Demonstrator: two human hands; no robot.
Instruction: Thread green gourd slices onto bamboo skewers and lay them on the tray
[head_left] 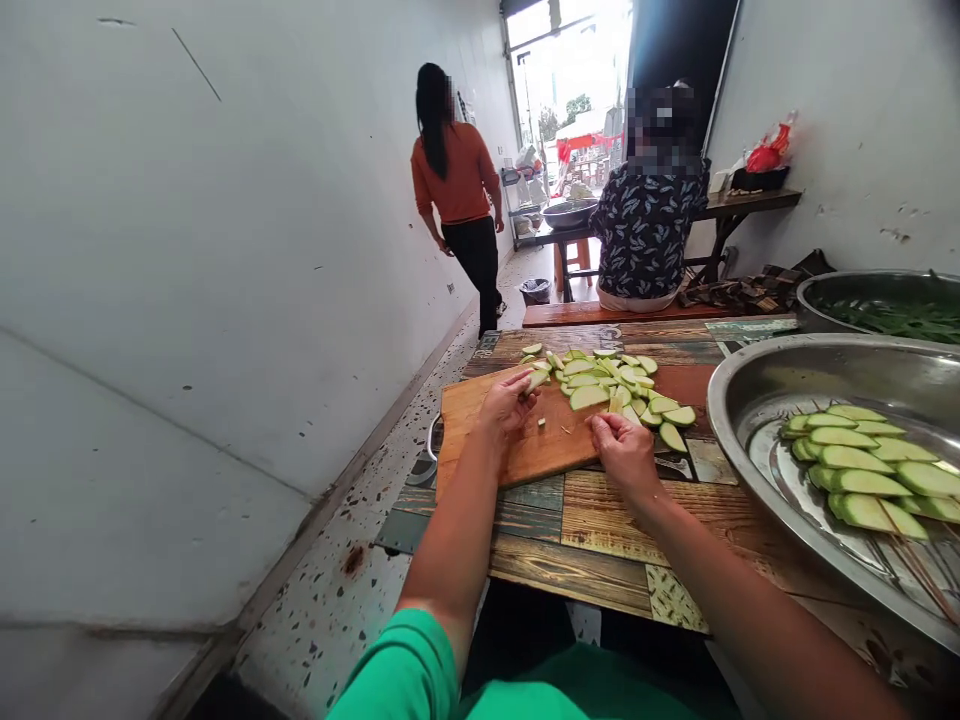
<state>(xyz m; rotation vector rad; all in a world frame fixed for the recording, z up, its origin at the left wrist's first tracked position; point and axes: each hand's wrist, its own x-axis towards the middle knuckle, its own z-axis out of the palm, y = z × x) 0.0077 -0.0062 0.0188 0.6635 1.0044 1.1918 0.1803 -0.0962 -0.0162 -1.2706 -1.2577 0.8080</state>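
My left hand, over the left part of the wooden cutting board, pinches a zucchini slice. Near the board's right side, the fingers of my right hand are closed around what looks like a thin skewer, mostly hidden by the fingers. Loose zucchini slices with green skin lie piled along the board's far side and spill onto the table. A small cut piece rests on the board between my hands. At the right, skewered zucchini slices are stacked in a wide metal basin.
A second metal basin with green vegetables stands behind the first. The patchwork wooden table ends close to my body. Ahead, one person walks along the wall, and another sits on a bench.
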